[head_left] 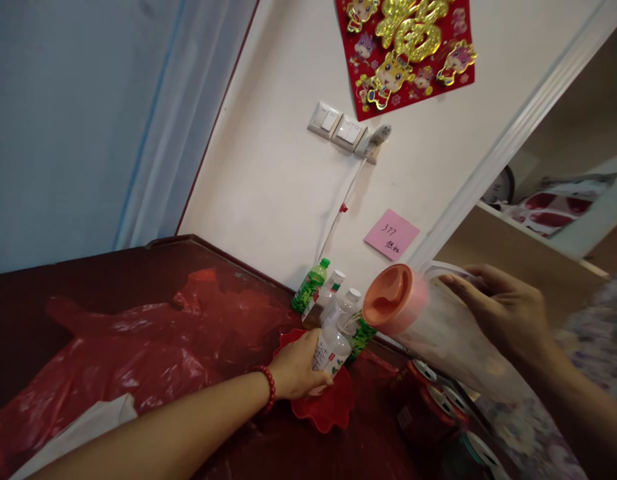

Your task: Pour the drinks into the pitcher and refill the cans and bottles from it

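Note:
My left hand [299, 370], with a red bead bracelet at the wrist, is closed around a clear plastic bottle [333, 350] with a white printed label. The bottle stands over a red scalloped dish [325, 407] and leans slightly to the right. In my right hand [508, 307] is the handle of a translucent pitcher [453, 340] with an orange lid. The pitcher is tipped left, its spout at the bottle's mouth, and a thin stream of liquid seems to run between them.
Behind the dish stand a green bottle [311, 287] and several others against the wall. Opened drink cans [428, 407] stand at the right edge of the dark red table [228, 440]. A crumpled red plastic bag [153, 347] covers the left side. A white cord [345, 200] hangs from the socket.

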`<state>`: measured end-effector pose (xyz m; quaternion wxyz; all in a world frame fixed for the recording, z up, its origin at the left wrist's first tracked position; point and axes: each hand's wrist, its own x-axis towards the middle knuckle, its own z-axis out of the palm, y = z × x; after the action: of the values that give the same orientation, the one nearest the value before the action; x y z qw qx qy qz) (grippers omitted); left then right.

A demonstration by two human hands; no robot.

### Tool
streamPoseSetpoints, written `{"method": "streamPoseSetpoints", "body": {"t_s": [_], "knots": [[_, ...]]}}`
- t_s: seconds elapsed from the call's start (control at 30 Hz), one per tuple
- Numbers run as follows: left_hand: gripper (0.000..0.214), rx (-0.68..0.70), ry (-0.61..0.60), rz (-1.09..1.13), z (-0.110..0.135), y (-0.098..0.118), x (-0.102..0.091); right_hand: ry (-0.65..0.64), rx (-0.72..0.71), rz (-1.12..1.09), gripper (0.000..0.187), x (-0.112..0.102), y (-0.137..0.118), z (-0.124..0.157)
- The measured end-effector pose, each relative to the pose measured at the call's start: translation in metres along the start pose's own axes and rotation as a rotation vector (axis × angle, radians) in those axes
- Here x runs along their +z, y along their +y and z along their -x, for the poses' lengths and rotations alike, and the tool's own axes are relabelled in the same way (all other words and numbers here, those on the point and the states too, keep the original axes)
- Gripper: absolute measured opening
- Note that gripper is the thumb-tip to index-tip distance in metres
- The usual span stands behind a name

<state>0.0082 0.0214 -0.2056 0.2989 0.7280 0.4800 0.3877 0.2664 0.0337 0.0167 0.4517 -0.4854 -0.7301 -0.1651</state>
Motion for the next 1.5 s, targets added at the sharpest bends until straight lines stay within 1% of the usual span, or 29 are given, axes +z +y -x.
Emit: {"method": "streamPoseSetpoints", "body": {"t_s": [0.13,0.33,0.63,0.97,1.37,1.5], "knots": [[0.064,-0.007,-0.013,-0.006,0.0003,0.0014,-0.0014,-0.005,-0.007,0.017,0.053,-0.0014,0.0017,-0.0012],[0.066,-0.018,-0.012,-0.012,0.0011,0.0049,-0.0028,-0.002,-0.019,0.012,0.05,-0.0027,0.0021,-0.0022],[0.063,-0.027,-0.011,-0.017,0.0009,0.0036,-0.0021,0.007,-0.043,0.018,0.051,-0.002,-0.0019,-0.0032],[0.065,-0.027,-0.014,-0.028,0.0022,0.0063,-0.0038,0.008,-0.029,0.016,0.051,-0.0032,-0.0028,-0.0033],[0.063,-0.04,-0.029,-0.037,0.001,0.0029,-0.0018,0.005,-0.056,0.013,0.049,-0.0023,-0.0046,-0.0061],[0.064,-0.035,-0.017,-0.024,0.0007,0.0027,-0.0015,0.014,-0.06,0.017,0.049,-0.0037,-0.0073,-0.0061]]}}
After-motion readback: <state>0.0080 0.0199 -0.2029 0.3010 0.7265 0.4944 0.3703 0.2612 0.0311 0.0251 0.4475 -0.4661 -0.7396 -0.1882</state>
